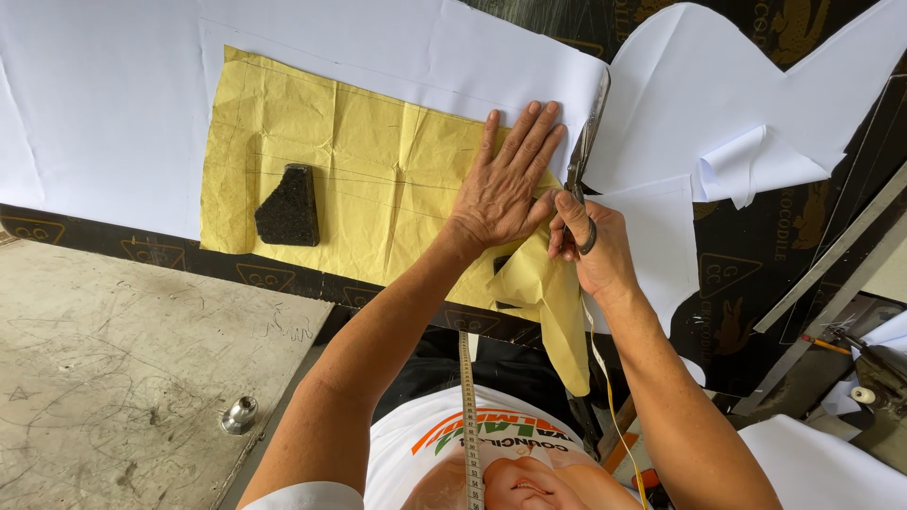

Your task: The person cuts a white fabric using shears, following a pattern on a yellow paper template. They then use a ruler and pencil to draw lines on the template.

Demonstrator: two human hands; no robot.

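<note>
Beside the right edge of the yellow paper pattern (378,170), the right hand (590,250) was closed through the handles of the scissors (584,151), whose blades pointed away along the pattern's edge into the white fabric (425,47). The left hand (505,184) lay flat with fingers spread, gripping nothing, pressing pattern and cloth down just beside the blades. The step in hand looked like cutting the cloth along the pattern's side; going on would call for steady pressure so neither layer slipped. A dark stone weight (288,208) sat on the pattern's left part. Everything rested on a black printed table covering (756,274), a worn grey board (123,368) nearer.
</note>
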